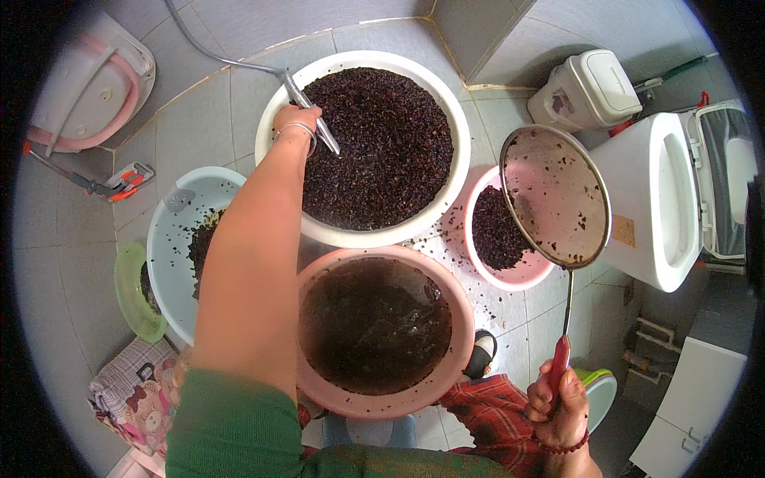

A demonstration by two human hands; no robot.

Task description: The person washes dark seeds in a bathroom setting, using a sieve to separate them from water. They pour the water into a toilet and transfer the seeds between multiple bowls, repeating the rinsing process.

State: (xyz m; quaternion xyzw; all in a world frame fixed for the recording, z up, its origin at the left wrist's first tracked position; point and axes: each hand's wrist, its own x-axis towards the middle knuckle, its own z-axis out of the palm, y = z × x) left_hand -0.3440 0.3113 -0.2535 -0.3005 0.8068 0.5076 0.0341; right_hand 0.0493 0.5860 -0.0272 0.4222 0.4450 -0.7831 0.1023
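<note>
My left hand [297, 124] is closed round a metal shower head [326, 136] on a hose, its tip over the dark wet flakes [382, 149] that fill a large white basin [459, 161]. In my right hand [560, 394] is the red handle of a round fine-mesh strainer [553, 191], raised at the right with dark bits stuck to its mesh. Behind the strainer, a small pink basin [517, 282] holds more dark flakes. A larger pink basin [382, 407] of murky dark water stands between my legs, touching or close to the white one.
Left of my arm are a light blue basin [170, 239] and a green basin [128, 293] with dark flakes. A toilet [651, 197] and lidded white bin [580, 89] stand at the right. Dark bits lie scattered on the tiled floor [508, 328]; a printed fabric item [134, 388] is at lower left.
</note>
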